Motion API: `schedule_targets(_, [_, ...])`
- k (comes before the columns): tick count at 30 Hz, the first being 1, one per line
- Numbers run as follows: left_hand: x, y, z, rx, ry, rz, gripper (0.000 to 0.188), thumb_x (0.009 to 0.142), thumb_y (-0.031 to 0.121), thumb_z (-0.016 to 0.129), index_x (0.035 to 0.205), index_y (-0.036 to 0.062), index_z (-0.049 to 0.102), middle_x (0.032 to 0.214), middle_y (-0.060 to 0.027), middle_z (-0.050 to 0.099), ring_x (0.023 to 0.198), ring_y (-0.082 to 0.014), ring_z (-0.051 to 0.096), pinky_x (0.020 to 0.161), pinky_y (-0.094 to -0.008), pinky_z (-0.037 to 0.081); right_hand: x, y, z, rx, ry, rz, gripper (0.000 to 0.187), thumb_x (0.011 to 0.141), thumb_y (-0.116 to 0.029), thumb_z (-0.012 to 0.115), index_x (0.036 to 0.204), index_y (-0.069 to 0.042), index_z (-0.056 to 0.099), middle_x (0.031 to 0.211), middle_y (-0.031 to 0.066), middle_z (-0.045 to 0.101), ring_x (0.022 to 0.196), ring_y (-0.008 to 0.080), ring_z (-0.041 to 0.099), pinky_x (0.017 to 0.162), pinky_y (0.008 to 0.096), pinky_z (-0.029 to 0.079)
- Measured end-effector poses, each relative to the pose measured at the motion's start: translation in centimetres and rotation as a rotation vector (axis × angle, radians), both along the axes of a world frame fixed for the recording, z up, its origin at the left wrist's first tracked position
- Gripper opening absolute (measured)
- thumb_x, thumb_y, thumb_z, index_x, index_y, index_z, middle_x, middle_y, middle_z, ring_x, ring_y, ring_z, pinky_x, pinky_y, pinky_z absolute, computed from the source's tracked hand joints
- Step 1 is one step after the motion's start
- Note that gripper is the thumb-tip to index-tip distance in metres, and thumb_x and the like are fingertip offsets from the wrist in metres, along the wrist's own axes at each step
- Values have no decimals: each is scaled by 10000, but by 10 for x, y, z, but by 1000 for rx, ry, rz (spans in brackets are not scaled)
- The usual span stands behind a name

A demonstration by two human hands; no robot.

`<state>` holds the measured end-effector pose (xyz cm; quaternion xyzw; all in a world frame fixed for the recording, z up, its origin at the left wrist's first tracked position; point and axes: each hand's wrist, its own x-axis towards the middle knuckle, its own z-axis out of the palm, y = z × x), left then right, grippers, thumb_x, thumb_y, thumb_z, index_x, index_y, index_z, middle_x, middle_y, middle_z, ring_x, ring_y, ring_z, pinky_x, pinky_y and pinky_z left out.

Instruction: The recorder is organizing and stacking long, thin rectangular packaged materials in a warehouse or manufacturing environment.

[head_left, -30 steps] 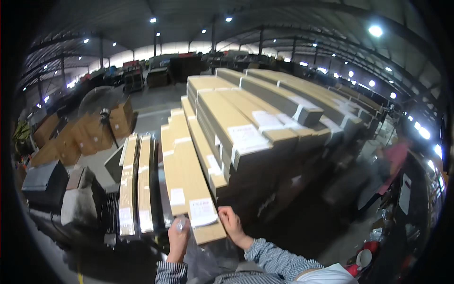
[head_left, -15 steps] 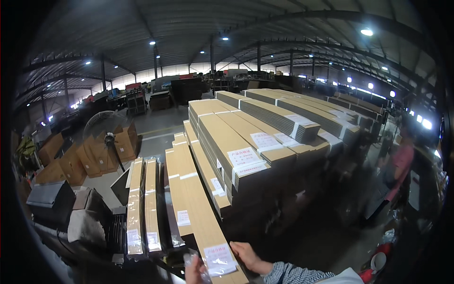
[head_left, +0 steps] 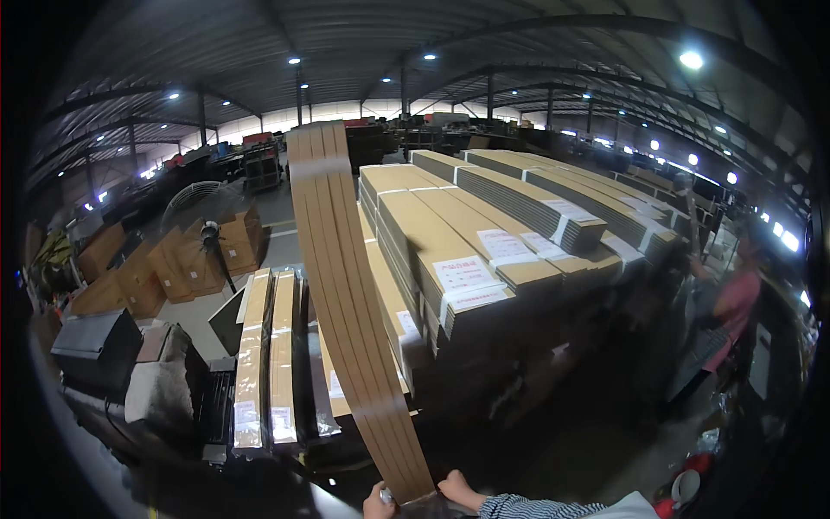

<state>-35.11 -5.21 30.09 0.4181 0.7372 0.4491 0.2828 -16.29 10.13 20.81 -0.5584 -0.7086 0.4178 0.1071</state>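
Note:
A long bundle of wood-coloured boards (head_left: pixel 350 311) rises steeply in front of me, its far end up above the stacks and lengthwise lines between the boards facing me. White bands cross it near both ends. At its near end my left hand (head_left: pixel 378 503) is closed on the left side, with a shiny bit of clear plastic by the fingers. My right hand (head_left: pixel 461 491) is closed at the right edge of the same end, its fingertips partly hidden. Below the bundle lies another labelled board bundle (head_left: pixel 335 381), mostly covered by it.
Right of the bundle stand tall stacks of strapped, labelled boards (head_left: pixel 432 225). Two plastic-wrapped bundles (head_left: pixel 283 355) lie to the left. Further left are a fan (head_left: pixel 207 232), cardboard pieces (head_left: pixel 177 268) and a dark box (head_left: pixel 95 342). A person in pink (head_left: pixel 735 303) stands at the right.
The bundle lay flat with its label facing up; now its far end is lifted high and it is turned to show the board edges. Both hands have moved slightly right with it.

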Motion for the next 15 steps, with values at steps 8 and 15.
schedule_targets(8, [-35, -4, 149, 323, 166, 197, 501, 829, -6, 588, 1316, 94, 532, 989, -199, 695, 898, -395, 677, 750, -386, 538, -81, -7, 205, 177, 891, 154, 88, 970, -83, 557, 1040, -30, 548, 787, 5, 579, 694, 35, 532, 612, 226, 437])
schedule_targets(15, [-59, -53, 114, 143, 114, -107, 187, 808, 100, 666, 992, 77, 692, 866, -146, 711, 847, -344, 691, 746, -378, 546, -95, -39, 193, -251, 1003, 81, 75, 960, 4, 490, 1028, -23, 505, 720, 9, 521, 612, 66, 493, 551, 214, 408])
